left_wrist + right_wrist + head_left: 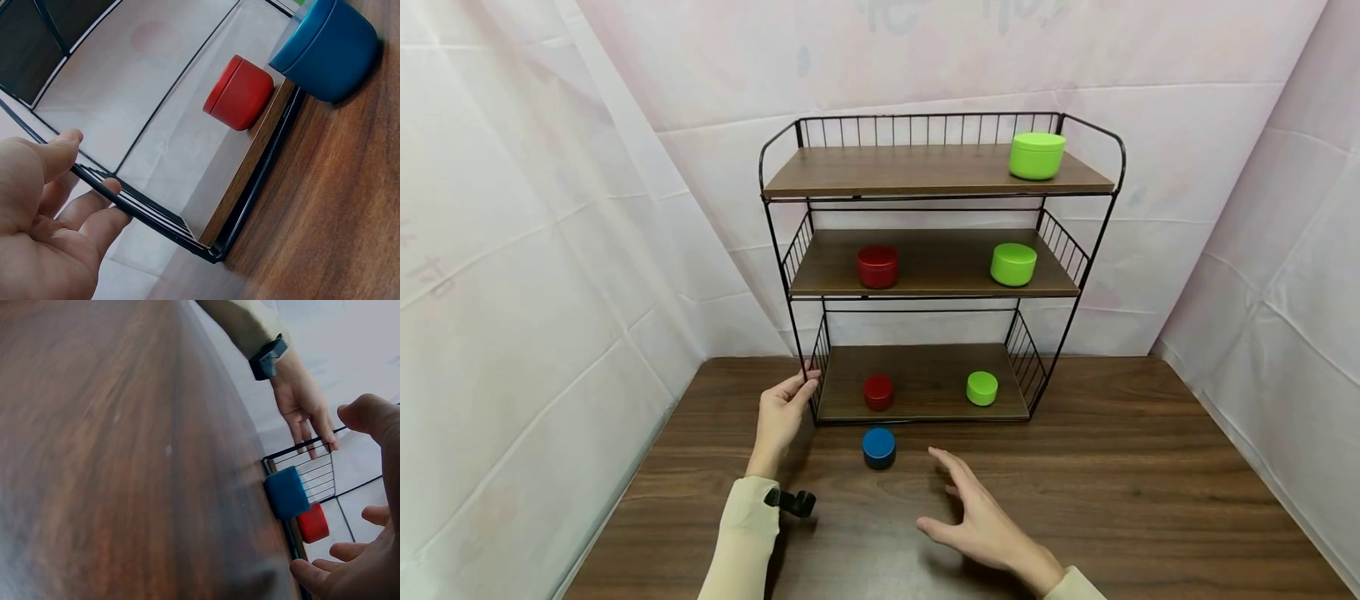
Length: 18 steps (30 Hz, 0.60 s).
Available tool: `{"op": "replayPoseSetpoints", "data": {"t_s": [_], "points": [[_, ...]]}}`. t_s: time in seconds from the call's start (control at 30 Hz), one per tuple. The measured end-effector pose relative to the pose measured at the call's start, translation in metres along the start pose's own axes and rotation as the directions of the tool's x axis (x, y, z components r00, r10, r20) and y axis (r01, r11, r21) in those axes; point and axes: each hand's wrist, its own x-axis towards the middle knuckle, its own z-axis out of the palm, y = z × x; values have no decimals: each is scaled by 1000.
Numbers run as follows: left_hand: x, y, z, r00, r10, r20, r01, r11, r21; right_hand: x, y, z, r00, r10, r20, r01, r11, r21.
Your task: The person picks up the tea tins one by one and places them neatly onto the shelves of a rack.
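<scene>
My left hand [781,410] holds the front left post of a three-tier wire shelf [925,421], thumb on one side and fingers on the other in the left wrist view. A blue round tin [878,448] stands on the table just in front of the bottom tier. To the right of this tin, my right hand [981,521] hovers over the table with fingers spread, holding nothing. A small red tin [878,392] and a small green tin [982,388] sit on the bottom tier. Beyond the right fingertips, the right wrist view shows the blue tin [287,492].
The middle tier bears a larger red tin [877,267] and a green tin [1013,265]. A big green tin [1037,157] is at the right of the top tier. Pale cloth [550,250] hangs around the wooden table [1150,483]. A black strap mount [790,502] sits on my left wrist.
</scene>
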Motion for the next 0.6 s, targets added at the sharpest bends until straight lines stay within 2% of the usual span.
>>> {"op": "replayPoseSetpoints", "data": {"t_s": [0.27,0.6], "points": [[1,0,1,1000,6,-9,-6,1000,1,8,11,6,999,52,-2,-52,997,61],[0,0,1,1000,5,2,-5,1000,0,20,18,10,998,69,12,-70,991,112]]}}
